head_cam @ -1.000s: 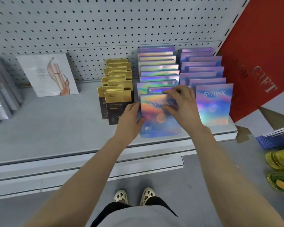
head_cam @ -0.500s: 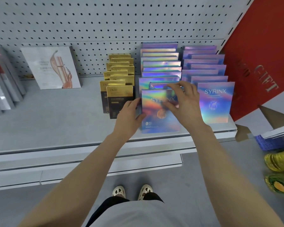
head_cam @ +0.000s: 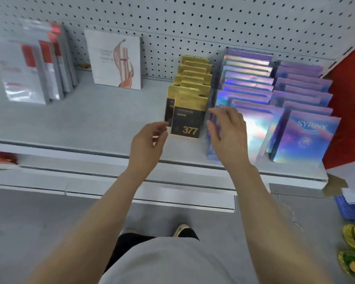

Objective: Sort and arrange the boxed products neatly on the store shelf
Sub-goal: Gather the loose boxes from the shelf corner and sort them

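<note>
Left hand (head_cam: 147, 141) up over the shelf (head_cam: 80, 128), fingers loosely bent, nothing in it, just by the gold boxes (head_cam: 190, 99). Right hand (head_cam: 226, 136) open, fingers out straight, in front of the front shiny box (head_cam: 254, 128); touching or not, hard to tell. Shiny boxes in two rows at the right, gold row just left. White box (head_cam: 115, 58) leaning on the back wall.
</note>
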Available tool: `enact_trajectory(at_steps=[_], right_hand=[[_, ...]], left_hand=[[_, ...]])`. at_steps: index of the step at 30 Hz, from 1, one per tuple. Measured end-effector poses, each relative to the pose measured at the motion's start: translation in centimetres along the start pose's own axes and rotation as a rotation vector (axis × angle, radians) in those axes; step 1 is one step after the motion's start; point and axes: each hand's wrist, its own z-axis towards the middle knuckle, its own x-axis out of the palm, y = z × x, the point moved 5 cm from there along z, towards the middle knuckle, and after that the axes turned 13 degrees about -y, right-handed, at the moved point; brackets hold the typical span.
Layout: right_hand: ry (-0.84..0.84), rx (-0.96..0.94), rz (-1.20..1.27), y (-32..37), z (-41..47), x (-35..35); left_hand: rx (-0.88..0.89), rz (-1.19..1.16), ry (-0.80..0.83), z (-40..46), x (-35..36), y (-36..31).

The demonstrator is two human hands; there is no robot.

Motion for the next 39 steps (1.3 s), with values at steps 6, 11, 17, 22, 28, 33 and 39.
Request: enact_trajectory(at_steps=[6, 11, 17, 22, 28, 33, 39], right_hand=[[0.257, -0.106, 0.164, 12.4, -3.6, 8.1], [0.440, -0.175, 0.278, 25.3, -7.7, 15.6], [0.595, -0.230, 0.405, 40.6, -11.3, 23.6], [0.695, -0.346, 0.442, 51.5, -11.7, 28.8], [0.757, -0.447, 0.477, 62.3, -10.4, 36.4], [0.754, -0.479, 0.506, 71.0, -8.2, 43.6], [0.765, -0.523, 0.508, 82.0, -4.3, 51.4]], left_hand=[[-0.175, -0.004, -0.198, -1.7, -12.2, 7.5], [-0.331, 0.079, -0.296, -3.8, -25.1, 15.4], [-0.438, 0.217, -0.380, -5.8, -40.3, 24.3], [-0.537, 0.223, -0.506, -5.4, -49.6, 30.0], [-0.628, 0.223, -0.632, -2.0, -57.7, 36.3], [-0.645, 0.251, -0.667, 3.1, -64.7, 41.6], [-0.663, 0.295, -0.663, 10.3, -73.9, 47.4]])
